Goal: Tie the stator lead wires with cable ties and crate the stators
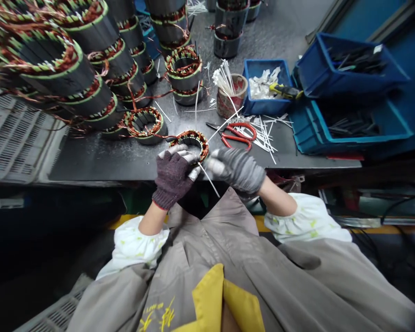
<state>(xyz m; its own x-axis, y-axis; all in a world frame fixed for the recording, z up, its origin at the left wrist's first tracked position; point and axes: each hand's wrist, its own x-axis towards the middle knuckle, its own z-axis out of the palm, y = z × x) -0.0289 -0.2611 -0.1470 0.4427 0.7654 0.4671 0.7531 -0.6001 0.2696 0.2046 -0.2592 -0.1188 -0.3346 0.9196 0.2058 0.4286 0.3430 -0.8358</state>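
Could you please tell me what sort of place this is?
Probably an electric-motor winding workshop: stacked stators with copper windings crowd the bench, and red scissors lie among loose white ties.

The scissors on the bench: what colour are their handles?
Red handles on the scissors; head view shows them best.

A small motor stator (191,142) is lying flat at the near edge of the dark workbench (124,159), its round bore facing up. Copper-red winding is looping around its top, with green and white insulation showing along the rim. The left hand (173,174), in a dark maroon glove, is gripping its near rim. 1 thin white tie (209,180) is running slantwise from that rim down toward the person, straight and stiff, its upper end sitting between the 2 hands, where the grey-gloved right hand (235,169) is pinching it.
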